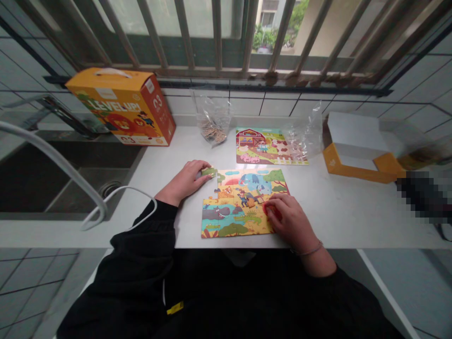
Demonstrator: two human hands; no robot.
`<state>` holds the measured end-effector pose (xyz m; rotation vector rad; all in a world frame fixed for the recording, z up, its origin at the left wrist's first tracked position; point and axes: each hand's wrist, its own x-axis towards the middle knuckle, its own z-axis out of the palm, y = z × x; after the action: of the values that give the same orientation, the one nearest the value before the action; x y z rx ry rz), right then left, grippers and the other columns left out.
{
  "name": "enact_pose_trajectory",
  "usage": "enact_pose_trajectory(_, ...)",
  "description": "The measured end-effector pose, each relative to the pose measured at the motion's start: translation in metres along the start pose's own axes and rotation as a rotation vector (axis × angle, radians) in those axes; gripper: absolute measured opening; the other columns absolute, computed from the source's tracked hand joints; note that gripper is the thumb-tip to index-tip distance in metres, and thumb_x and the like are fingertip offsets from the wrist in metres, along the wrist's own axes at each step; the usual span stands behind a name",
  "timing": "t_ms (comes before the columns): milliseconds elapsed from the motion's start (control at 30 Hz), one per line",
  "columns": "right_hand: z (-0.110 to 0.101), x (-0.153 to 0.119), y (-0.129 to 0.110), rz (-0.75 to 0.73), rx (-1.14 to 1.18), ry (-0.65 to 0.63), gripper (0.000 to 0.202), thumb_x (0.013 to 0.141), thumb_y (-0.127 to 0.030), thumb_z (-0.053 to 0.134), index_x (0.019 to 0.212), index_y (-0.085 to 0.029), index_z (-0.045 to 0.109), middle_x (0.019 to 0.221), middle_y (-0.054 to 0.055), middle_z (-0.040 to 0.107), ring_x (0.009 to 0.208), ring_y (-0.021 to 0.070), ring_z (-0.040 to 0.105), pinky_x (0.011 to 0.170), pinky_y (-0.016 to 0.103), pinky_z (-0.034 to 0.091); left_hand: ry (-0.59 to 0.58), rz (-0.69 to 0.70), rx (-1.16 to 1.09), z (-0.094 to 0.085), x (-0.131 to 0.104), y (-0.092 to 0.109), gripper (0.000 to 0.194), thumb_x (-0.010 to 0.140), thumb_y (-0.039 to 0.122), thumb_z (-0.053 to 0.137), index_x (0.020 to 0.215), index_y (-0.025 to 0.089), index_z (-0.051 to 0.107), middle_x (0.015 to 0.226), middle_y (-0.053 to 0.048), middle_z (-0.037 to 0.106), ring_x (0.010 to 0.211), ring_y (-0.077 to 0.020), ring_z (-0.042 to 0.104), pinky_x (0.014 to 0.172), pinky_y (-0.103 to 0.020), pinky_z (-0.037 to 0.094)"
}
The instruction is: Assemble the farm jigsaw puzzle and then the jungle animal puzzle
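Observation:
On the white counter, an animal jigsaw puzzle (233, 212) lies largely joined, with a gap along its left edge. My left hand (192, 180) is at its upper left corner, fingers closed on a green puzzle piece (209, 172). A loose piece (251, 203) rests on the puzzle near the middle. My right hand (287, 217) lies over the puzzle's right side, its fingers curled near a red area; whether they hold a piece is hidden. Behind the puzzle is a finished farm picture (259, 146), partly under a clear plastic bag (305, 139).
An orange box (127, 110) stands at the back left beside the sink (70, 174). A bag of pieces (213, 127) sits by the wall. At the right is an open box (356, 153). A white cable (70, 165) crosses the left side.

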<state>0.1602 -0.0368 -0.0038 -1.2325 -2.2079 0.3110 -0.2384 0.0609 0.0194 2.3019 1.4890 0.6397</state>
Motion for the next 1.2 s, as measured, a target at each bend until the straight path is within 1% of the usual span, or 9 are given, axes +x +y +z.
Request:
enact_pose_trajectory(100, 0.000, 0.001, 0.000, -0.002, -0.005, 0.005, 0.011, 0.103, -0.020, 0.064, 0.109, -0.024, 0.073, 0.118, 0.013, 0.074, 0.112, 0.0325, 0.069, 0.098, 0.053, 0.058, -0.039, 0.072, 0.010, 0.002, -0.003, 0.004, 0.036, 0.110, 0.046, 0.061, 0.137, 0.027, 0.073, 0.133, -0.011, 0.069, 0.127, -0.0299, 0.062, 0.118, -0.051, 0.050)
enact_pose_trajectory(233, -0.001, 0.001, -0.002, 0.003, 0.001, 0.010, 0.010, 0.103, -0.021, 0.064, 0.108, -0.024, 0.073, 0.118, 0.013, 0.074, 0.111, 0.0329, 0.069, 0.098, 0.053, 0.058, -0.078, 0.116, 0.090, 0.005, -0.005, 0.005, 0.034, 0.112, 0.042, 0.057, 0.136, 0.034, 0.079, 0.138, -0.012, 0.066, 0.130, -0.0306, 0.060, 0.119, -0.054, 0.048)
enact_pose_trajectory(333, -0.001, 0.002, -0.002, 0.003, 0.004, 0.005, 0.011, 0.104, -0.020, 0.064, 0.109, -0.023, 0.073, 0.117, 0.014, 0.074, 0.111, 0.0328, 0.069, 0.097, 0.053, 0.058, -0.090, 0.140, 0.108, 0.006, -0.005, 0.004, 0.035, 0.113, 0.040, 0.054, 0.137, 0.035, 0.079, 0.145, -0.012, 0.067, 0.134, -0.0301, 0.060, 0.122, -0.057, 0.045)
enact_pose_trajectory(467, -0.001, 0.001, -0.001, 0.001, -0.009, -0.002, 0.010, 0.104, -0.020, 0.064, 0.110, -0.023, 0.072, 0.119, 0.014, 0.073, 0.113, 0.0331, 0.068, 0.098, 0.053, 0.057, -0.115, 0.144, 0.113, 0.005, -0.006, 0.007, 0.034, 0.115, 0.037, 0.052, 0.137, 0.034, 0.077, 0.156, -0.008, 0.068, 0.145, -0.0300, 0.060, 0.131, -0.066, 0.032)
enact_pose_trajectory(567, 0.000, 0.000, 0.000, 0.008, -0.009, -0.006, 0.011, 0.105, -0.021, 0.064, 0.110, -0.023, 0.073, 0.120, 0.014, 0.073, 0.113, 0.0328, 0.069, 0.099, 0.053, 0.057, -0.146, 0.140, 0.099, 0.004, -0.007, 0.012, 0.033, 0.116, 0.038, 0.053, 0.137, 0.033, 0.077, 0.155, -0.008, 0.072, 0.143, -0.0292, 0.064, 0.134, -0.068, 0.025)
enact_pose_trajectory(833, 0.000, 0.000, 0.000, 0.003, -0.004, 0.003, 0.014, 0.103, -0.018, 0.064, 0.111, -0.024, 0.073, 0.120, 0.014, 0.074, 0.112, 0.0327, 0.068, 0.098, 0.053, 0.057, -0.141, 0.131, 0.184, 0.004, -0.008, 0.025, 0.034, 0.115, 0.038, 0.053, 0.141, 0.032, 0.075, 0.151, -0.008, 0.074, 0.140, -0.0315, 0.066, 0.133, -0.070, 0.030)
enact_pose_trajectory(967, 0.000, 0.000, 0.001, 0.001, -0.001, 0.001, 0.014, 0.103, -0.019, 0.063, 0.111, -0.024, 0.073, 0.120, 0.014, 0.074, 0.113, 0.0328, 0.069, 0.099, 0.053, 0.058, -0.124, 0.149, 0.229, 0.007, -0.010, 0.028, 0.034, 0.115, 0.036, 0.053, 0.141, 0.032, 0.075, 0.166, -0.008, 0.063, 0.148, -0.0327, 0.060, 0.133, -0.071, 0.030)
enact_pose_trajectory(1033, 0.000, 0.000, 0.001, 0.002, -0.001, -0.002, 0.013, 0.104, -0.020, 0.064, 0.111, -0.024, 0.073, 0.120, 0.014, 0.073, 0.113, 0.0330, 0.069, 0.099, 0.053, 0.058, -0.118, 0.144, 0.236, 0.009, -0.010, 0.029, 0.034, 0.115, 0.035, 0.053, 0.141, 0.031, 0.074, 0.169, -0.008, 0.060, 0.151, -0.0329, 0.058, 0.133, -0.072, 0.031)
enact_pose_trajectory(1200, 0.000, 0.002, -0.001, 0.004, 0.002, 0.004, 0.012, 0.103, -0.020, 0.064, 0.110, -0.024, 0.073, 0.120, 0.014, 0.074, 0.113, 0.0331, 0.070, 0.099, 0.053, 0.058, -0.128, 0.116, 0.252, 0.009, -0.010, 0.033, 0.035, 0.113, 0.032, 0.055, 0.142, 0.030, 0.074, 0.156, -0.010, 0.071, 0.143, -0.0333, 0.065, 0.132, -0.072, 0.033)
